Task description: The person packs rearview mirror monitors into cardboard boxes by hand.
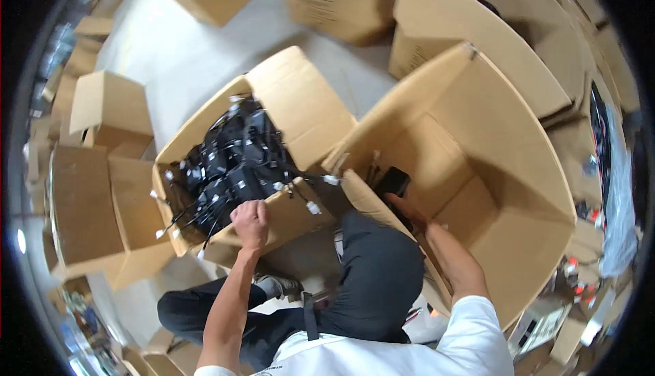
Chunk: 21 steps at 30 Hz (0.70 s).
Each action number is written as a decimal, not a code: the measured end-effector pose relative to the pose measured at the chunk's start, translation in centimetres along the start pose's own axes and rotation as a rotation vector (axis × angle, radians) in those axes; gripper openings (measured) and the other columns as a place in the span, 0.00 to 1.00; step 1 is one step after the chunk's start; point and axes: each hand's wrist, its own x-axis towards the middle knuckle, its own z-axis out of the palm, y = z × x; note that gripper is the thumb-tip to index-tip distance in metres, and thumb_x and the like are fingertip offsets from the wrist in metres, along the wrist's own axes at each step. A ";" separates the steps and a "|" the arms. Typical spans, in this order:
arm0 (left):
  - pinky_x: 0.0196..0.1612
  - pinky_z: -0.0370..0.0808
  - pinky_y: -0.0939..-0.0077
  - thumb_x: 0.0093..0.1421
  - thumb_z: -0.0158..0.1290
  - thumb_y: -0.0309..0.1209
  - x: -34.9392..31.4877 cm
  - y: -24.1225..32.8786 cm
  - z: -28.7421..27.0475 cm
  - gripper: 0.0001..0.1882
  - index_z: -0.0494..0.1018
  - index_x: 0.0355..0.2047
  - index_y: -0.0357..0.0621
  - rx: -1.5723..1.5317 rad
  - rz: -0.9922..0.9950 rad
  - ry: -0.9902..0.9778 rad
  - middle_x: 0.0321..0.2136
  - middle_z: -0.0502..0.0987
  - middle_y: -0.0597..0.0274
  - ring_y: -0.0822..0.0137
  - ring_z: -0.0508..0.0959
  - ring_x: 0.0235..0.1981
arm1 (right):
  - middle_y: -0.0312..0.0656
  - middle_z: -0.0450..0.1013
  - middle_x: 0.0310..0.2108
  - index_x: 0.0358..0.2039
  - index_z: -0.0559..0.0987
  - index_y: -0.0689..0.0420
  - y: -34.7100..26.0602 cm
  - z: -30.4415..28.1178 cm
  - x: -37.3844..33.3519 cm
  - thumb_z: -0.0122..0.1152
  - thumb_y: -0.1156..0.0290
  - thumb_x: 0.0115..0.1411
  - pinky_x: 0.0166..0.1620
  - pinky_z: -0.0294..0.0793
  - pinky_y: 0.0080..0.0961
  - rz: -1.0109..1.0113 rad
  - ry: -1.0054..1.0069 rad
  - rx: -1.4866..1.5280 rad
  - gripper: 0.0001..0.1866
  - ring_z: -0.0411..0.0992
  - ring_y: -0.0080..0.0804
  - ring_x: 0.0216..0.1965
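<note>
My left hand is curled into a fist at the near edge of an open cardboard box on the left. Whatever its fingers may hold is hidden. That box is heaped with black block-shaped units trailing black cables with white connectors. On the right, my right hand reaches down inside a larger open cardboard box. It grips a black block-shaped unit near the box's left inner wall, with a cable beside it. My fingers are partly hidden behind the unit.
More cardboard boxes stand on the left and at the back. A raised box flap slopes between the two open boxes. Clear plastic wrap hangs at the far right. My knee is against the larger box.
</note>
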 end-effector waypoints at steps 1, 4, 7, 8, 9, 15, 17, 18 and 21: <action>0.48 0.67 0.60 0.64 0.52 0.37 0.0 0.5 0.1 0.11 0.79 0.31 0.45 -0.026 0.006 0.003 0.32 0.79 0.58 0.56 0.77 0.38 | 0.44 0.78 0.44 0.53 0.73 0.61 1.6 -0.5 0.4 0.67 0.60 0.58 0.48 0.76 0.36 0.075 -0.039 0.110 0.27 0.76 0.37 0.42; 0.48 0.67 0.60 0.65 0.52 0.37 -0.3 -0.8 -2.0 0.12 0.79 0.30 0.45 0.028 -0.049 -0.009 0.31 0.79 0.58 0.56 0.77 0.37 | 0.44 0.78 0.43 0.48 0.77 0.61 -1.8 2.2 -0.1 0.68 0.61 0.56 0.45 0.76 0.37 0.082 -0.069 -0.028 0.23 0.76 0.36 0.39; 0.48 0.67 0.60 0.64 0.53 0.39 -0.3 -0.8 -1.4 0.13 0.80 0.31 0.45 -0.068 -0.021 -0.013 0.31 0.80 0.58 0.56 0.78 0.37 | 0.45 0.78 0.42 0.46 0.78 0.61 -3.2 0.6 -1.2 0.68 0.61 0.56 0.45 0.76 0.36 0.066 -0.106 -0.074 0.22 0.76 0.37 0.39; 0.47 0.69 0.59 0.64 0.54 0.39 -0.4 -1.6 -1.7 0.12 0.80 0.32 0.44 -0.132 -0.084 -0.058 0.31 0.80 0.57 0.54 0.78 0.37 | 0.43 0.78 0.41 0.47 0.77 0.63 -5.4 0.0 -2.1 0.66 0.61 0.58 0.45 0.75 0.35 0.337 -0.011 -0.285 0.22 0.75 0.35 0.40; 0.46 0.71 0.58 0.63 0.55 0.39 -0.3 -2.4 -2.0 0.12 0.81 0.33 0.44 -0.200 -0.141 -0.104 0.32 0.81 0.57 0.53 0.79 0.37 | 0.43 0.78 0.41 0.47 0.77 0.63 -6.8 -0.5 -1.9 0.66 0.61 0.58 0.45 0.75 0.35 0.325 -0.002 -0.300 0.22 0.75 0.35 0.40; 0.44 0.75 0.70 0.64 0.55 0.24 3.0 6.7 -10.0 0.07 0.76 0.40 0.32 -0.716 -0.144 0.273 0.36 0.78 0.52 0.60 0.79 0.38 | 0.38 0.78 0.44 0.47 0.79 0.57 -22.3 -9.3 -8.8 0.65 0.57 0.59 0.50 0.74 0.32 -0.226 0.330 0.672 0.20 0.75 0.32 0.44; 0.46 0.75 0.71 0.61 0.55 0.21 3.9 13.9 -15.2 0.07 0.76 0.40 0.34 -0.784 0.133 0.356 0.38 0.78 0.53 0.60 0.78 0.39 | 0.35 0.79 0.42 0.46 0.79 0.55 -27.7 -9.7 -11.4 0.65 0.55 0.59 0.46 0.75 0.30 -0.276 0.334 0.756 0.20 0.76 0.29 0.40; 0.48 0.75 0.66 0.56 0.59 0.21 3.7 16.6 -17.2 0.10 0.76 0.40 0.35 -0.801 0.280 0.348 0.39 0.78 0.50 0.55 0.78 0.42 | 0.33 0.79 0.40 0.45 0.79 0.53 -30.3 -8.7 -13.0 0.66 0.53 0.58 0.40 0.76 0.29 -0.336 0.332 0.708 0.20 0.76 0.25 0.38; 0.54 0.73 0.59 0.50 0.62 0.25 3.9 21.4 -21.7 0.19 0.78 0.44 0.39 -0.601 0.813 0.369 0.47 0.76 0.53 0.52 0.76 0.50 | 0.31 0.80 0.38 0.44 0.79 0.52 -35.9 -4.8 -16.9 0.65 0.51 0.58 0.37 0.77 0.27 -0.391 0.267 0.686 0.20 0.77 0.22 0.36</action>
